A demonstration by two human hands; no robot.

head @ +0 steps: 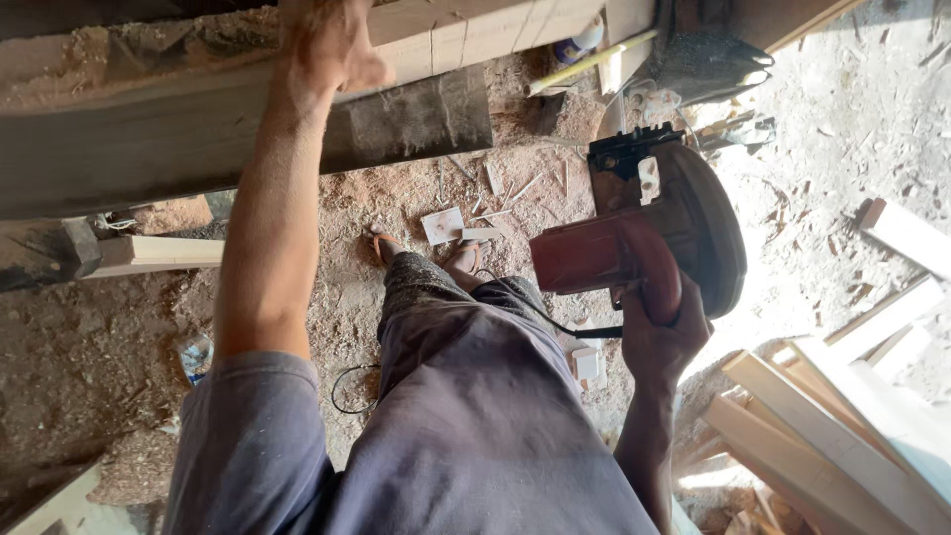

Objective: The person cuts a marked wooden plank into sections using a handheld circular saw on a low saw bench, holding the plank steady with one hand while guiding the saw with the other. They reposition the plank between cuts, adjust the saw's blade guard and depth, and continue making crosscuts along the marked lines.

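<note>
Sawdust-covered floor (852,109), stacked pale wood planks (822,436), small offcuts (443,225), black cable (347,391), sandalled feet (381,245)

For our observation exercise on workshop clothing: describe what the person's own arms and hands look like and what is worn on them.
Both arms are bare from above the elbow down; the left hand and right hand wear no gloves, rings or watch that can be seen. A faded grey-blue short cloth sleeve covers the left upper arm. The right upper arm lies out of view.
</note>
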